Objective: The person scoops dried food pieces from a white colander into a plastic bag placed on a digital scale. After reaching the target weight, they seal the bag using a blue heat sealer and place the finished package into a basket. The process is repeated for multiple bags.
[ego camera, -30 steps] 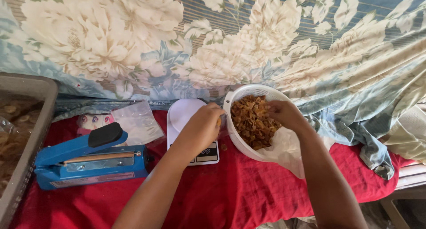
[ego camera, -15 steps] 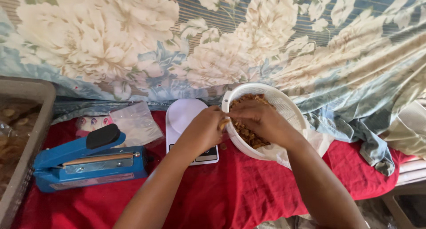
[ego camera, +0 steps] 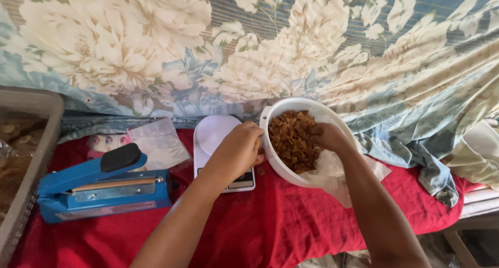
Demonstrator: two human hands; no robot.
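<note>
A white bowl [ego camera: 306,143] of brown fried snacks [ego camera: 292,139] is tilted on a red-covered surface [ego camera: 280,221], right of a white scale [ego camera: 221,148]. The left hand [ego camera: 236,151] is curled at the bowl's rim. The right hand [ego camera: 326,138] is dipped into the snacks; its grip cannot be told.

bare red cloth [ego camera: 291,221] near edge, blue sealer [ego camera: 99,187] crowding left, scale [ego camera: 221,153] beside bowl [ego camera: 280,164]

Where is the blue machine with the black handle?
In the head view, the blue heat sealer sits at the left on the red cloth, between the grey tray and the white scale.
</note>
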